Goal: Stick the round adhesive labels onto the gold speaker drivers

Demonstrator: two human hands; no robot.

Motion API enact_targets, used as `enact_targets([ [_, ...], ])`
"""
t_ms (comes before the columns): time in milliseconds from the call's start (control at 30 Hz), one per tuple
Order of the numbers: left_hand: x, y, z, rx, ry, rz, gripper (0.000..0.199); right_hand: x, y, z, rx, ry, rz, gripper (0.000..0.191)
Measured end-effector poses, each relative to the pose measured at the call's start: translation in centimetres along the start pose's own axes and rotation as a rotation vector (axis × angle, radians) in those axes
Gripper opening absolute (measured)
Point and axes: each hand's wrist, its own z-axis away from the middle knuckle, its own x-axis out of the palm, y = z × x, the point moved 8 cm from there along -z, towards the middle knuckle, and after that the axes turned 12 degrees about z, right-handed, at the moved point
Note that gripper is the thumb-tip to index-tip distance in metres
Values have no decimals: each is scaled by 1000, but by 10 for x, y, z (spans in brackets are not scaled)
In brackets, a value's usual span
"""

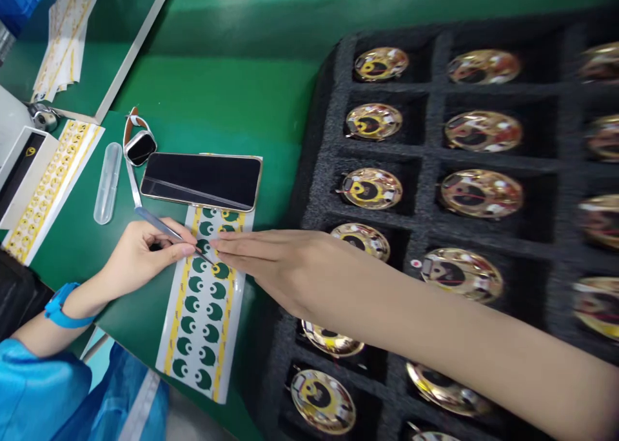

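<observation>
My left hand, with a blue band at its wrist, pinches a pair of slim grey tweezers. Their tip reaches down to a yellow sticker piece on a long white sticker sheet. This sheet has yellow side strips and rows of cut-outs through which green shows. My right hand comes in from the right, its fingers stretched out and side by side. Its fingertips rest on the sheet beside the tweezers' tip; the thumb is hidden. Under the right forearm, some of the tray is covered.
A black foam tray holds several shiny gold oval parts in pockets. A phone lies over the sheet's far end. A smartwatch, a clear plastic case and another sticker sheet are farther left. More sheets lie beyond.
</observation>
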Motion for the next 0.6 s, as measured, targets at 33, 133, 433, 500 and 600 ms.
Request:
enact_targets([
  [33,2,0,3,-13,-22,83,15,1,0,-1,-1,-11,0,26],
  [133,11,7,12,-48,-91,352,19,4,-1,-5,1,-77,19,26],
  [433,56,49,-7,-81,-107,351,8,-103,20,78,421,204,64,34],
  [500,79,51,-16,-104,-166,294,6,-110,8,113,468,189,108,30],
  [600,116,52,-27,-91,-250,158,8,-94,-17,150,477,88,139,30],
])
